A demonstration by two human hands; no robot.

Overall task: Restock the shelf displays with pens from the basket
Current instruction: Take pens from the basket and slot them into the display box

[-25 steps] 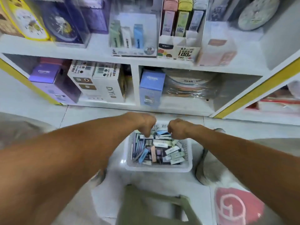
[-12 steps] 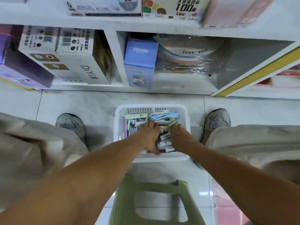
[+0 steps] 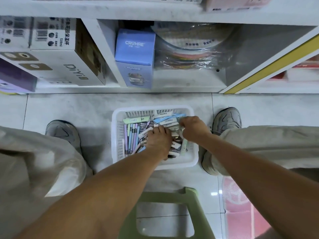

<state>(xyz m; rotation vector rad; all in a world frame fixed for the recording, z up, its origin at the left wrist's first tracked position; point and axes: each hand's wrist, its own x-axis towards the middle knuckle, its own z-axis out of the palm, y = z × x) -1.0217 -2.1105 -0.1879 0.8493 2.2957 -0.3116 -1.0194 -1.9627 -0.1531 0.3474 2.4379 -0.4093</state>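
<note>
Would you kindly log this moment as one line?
stage: picking | left hand: in white basket, on pen boxes | right hand: in basket, grip unclear | loose pens: untouched

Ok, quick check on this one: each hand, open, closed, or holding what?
Left hand: down in the basket among the pens, grip cannot be told.
Right hand: fingers curled into the pen boxes, exact hold cannot be told.

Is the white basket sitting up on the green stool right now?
No, the white basket sits on the floor tiles between the person's shoes, while the green stool stands apart, nearer the camera.
</note>
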